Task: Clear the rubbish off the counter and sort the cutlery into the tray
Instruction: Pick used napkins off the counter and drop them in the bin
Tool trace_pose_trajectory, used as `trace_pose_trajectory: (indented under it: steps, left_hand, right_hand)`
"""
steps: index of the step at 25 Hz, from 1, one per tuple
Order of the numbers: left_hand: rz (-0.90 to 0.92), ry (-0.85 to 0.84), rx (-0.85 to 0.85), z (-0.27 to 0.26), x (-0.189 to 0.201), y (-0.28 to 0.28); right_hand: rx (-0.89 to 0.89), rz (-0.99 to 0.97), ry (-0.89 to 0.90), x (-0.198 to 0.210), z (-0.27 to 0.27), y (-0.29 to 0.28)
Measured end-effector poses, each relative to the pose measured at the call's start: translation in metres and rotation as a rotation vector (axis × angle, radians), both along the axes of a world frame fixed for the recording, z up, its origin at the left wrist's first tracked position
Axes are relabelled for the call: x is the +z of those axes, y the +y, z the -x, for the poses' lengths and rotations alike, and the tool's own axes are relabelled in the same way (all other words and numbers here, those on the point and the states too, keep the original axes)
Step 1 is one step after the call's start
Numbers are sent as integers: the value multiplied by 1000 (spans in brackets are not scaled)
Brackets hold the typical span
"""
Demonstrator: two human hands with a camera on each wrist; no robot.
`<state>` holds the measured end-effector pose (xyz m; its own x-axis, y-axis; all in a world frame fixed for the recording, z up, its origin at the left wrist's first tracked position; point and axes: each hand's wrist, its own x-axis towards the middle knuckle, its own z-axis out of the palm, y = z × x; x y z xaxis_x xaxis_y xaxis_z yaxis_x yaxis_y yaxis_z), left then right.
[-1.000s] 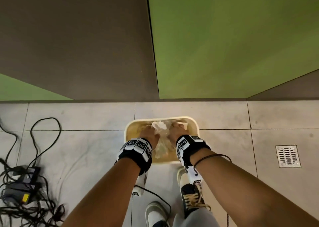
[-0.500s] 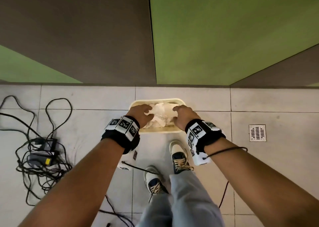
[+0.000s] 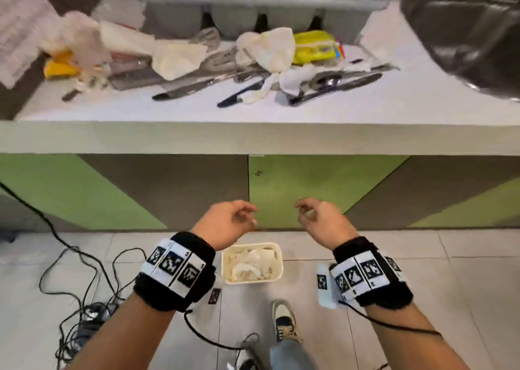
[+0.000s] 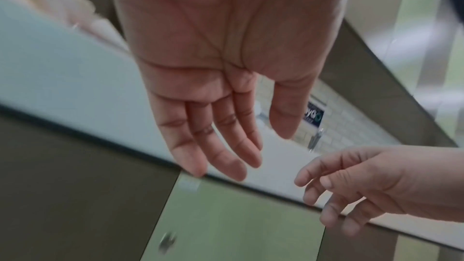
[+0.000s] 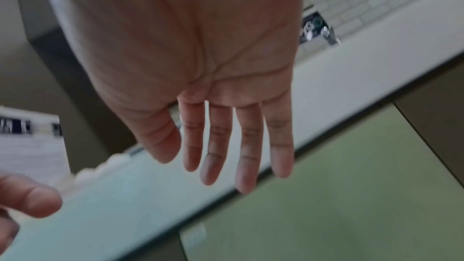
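My left hand point(image 3: 247, 214) and right hand point(image 3: 304, 212) hang empty in front of the cupboard doors, fingers relaxed, below the counter edge point(image 3: 253, 138). The wrist views show the left hand point(image 4: 226, 146) and the right hand point(image 5: 233, 156) with straight, loose fingers and nothing in them. On the floor below stands a cream bin point(image 3: 277, 276) holding crumpled paper and plastic. On the white counter lie crumpled napkins point(image 3: 177, 57), a white plastic bag point(image 3: 270, 48), a yellow wrapper point(image 3: 315, 45), black-handled knives point(image 3: 183, 89), spoons point(image 3: 329, 82) and a slotted spatula point(image 3: 209, 38). The grey cutlery tray point(image 3: 261, 6) stands behind them.
A steel sink point(image 3: 472, 40) sits at the counter's right end. Black cables and a power adapter point(image 3: 84, 321) lie on the tiled floor at the left. My shoes point(image 3: 284, 321) stand just behind the bin. A yellow item point(image 3: 59, 68) lies among wrappers at the counter's left.
Both hands let go of the crumpled rubbish in the bin and rose empty to cupboard height. My head lifted, bringing the counter and tray into view.
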<state>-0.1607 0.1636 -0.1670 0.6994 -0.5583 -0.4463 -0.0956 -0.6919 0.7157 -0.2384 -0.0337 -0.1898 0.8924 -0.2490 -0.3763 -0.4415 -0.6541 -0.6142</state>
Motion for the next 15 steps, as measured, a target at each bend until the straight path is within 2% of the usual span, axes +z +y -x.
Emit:
trace_pose_trajectory:
  steps: [3, 6, 10, 13, 15]
  left_hand:
    - [86, -161, -25, -9, 82, -13]
    - [144, -275, 27, -26, 129, -34]
    - [95, -457, 75, -60, 147, -69]
    - [0, -546, 12, -91, 139, -107]
    - [-47, -545, -39, -108, 132, -131]
  right_hand:
    - [-48, 57, -189, 86, 0, -17]
    - [-113, 75, -309, 132, -6, -37]
    - [-197, 125, -385, 155, -26, -80]
    - [-217, 186, -378, 155, -57, -122]
    - [-199, 197, -360, 150, -81, -145]
